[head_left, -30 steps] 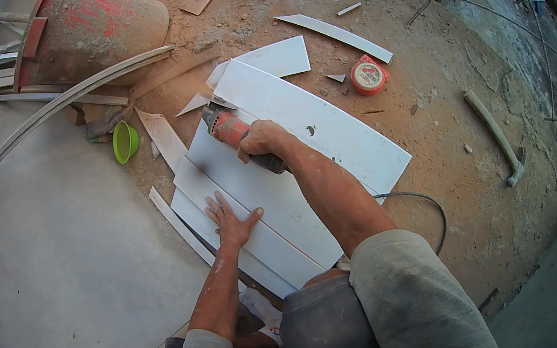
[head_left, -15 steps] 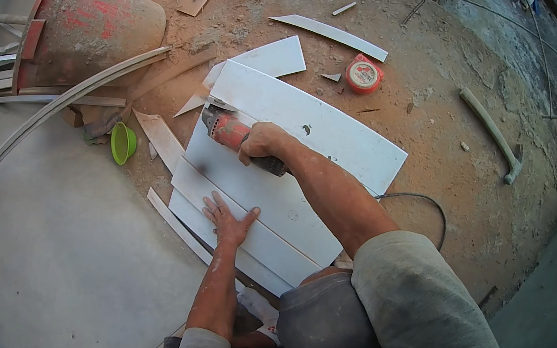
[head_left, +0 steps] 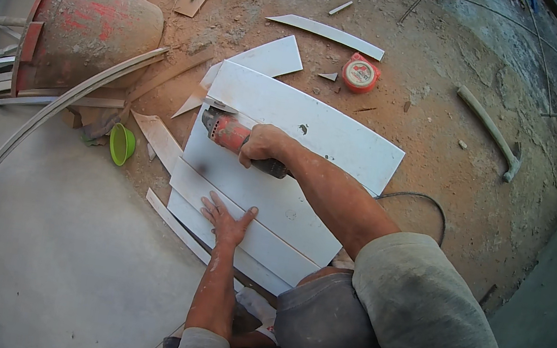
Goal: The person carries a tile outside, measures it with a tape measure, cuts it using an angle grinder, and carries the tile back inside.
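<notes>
My right hand point(head_left: 265, 145) is wrapped round the body of a red and black angle grinder point(head_left: 229, 132). The grinder's head sits at the left end of a long seam between white tile pieces, its disc edge-on at the upper piece point(head_left: 314, 122). Below that seam lies a wider white tile piece point(head_left: 256, 181). My left hand point(head_left: 227, 222) rests palm down, fingers spread, on a narrower white strip point(head_left: 269, 241) closer to me. A black cord point(head_left: 425, 197) shows beyond my right forearm.
A red tape measure point(head_left: 360, 74) and a hammer point(head_left: 494, 137) lie on the dirt. Tile offcuts point(head_left: 327, 33) are scattered about. To the left are a dirty red bucket point(head_left: 99, 35) on its side, a green bowl point(head_left: 122, 144) and a long curved strip point(head_left: 37, 117).
The whole view has shifted slightly left. Both hands and the angle grinder hold nearly the same places on the white pieces.
</notes>
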Demonstrator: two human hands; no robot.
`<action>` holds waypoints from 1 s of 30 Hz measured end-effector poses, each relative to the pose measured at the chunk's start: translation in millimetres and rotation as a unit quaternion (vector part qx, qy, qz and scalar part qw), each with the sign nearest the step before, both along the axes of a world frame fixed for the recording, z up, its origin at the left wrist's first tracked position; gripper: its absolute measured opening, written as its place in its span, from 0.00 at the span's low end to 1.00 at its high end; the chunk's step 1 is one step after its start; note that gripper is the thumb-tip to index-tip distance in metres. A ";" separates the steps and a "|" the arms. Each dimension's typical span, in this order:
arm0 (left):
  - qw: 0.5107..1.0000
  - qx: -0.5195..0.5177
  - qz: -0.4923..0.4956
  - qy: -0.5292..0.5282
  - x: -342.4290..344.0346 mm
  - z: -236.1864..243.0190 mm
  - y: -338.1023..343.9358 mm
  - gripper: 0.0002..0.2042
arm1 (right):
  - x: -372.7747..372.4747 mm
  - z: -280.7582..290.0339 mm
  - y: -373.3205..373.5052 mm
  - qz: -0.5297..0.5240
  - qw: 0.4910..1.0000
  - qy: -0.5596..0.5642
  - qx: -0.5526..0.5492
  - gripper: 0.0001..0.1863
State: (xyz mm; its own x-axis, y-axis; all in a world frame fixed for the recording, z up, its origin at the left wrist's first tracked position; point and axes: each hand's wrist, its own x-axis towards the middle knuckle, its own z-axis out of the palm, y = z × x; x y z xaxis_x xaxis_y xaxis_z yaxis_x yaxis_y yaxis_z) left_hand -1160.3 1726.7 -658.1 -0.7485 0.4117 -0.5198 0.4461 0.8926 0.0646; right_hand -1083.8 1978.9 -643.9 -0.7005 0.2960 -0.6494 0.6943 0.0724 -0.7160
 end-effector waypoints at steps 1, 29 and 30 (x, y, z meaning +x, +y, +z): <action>1.000 0.005 0.002 -0.005 0.2 0.8 0.8 0.66 | 0.6 -0.3 -0.1 -0.002 1.000 -0.005 0.007 0.24; 1.000 0.016 -0.002 -0.023 7.6 14.3 8.0 0.62 | 29.8 6.6 -4.9 -0.023 0.999 0.024 -0.009 0.25; 1.000 0.016 -0.002 -0.023 6.7 12.9 7.4 0.63 | 29.6 6.5 -4.7 -0.020 0.999 0.026 -0.006 0.25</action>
State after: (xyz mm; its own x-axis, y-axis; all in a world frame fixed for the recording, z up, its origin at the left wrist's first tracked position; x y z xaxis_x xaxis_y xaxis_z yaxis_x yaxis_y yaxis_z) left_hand -1153.5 1734.1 -645.2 -0.7224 0.4312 -0.5406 0.4452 0.8882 0.1136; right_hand -1054.2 1974.2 -637.5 -0.7215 0.3177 -0.6153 0.6577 0.0363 -0.7524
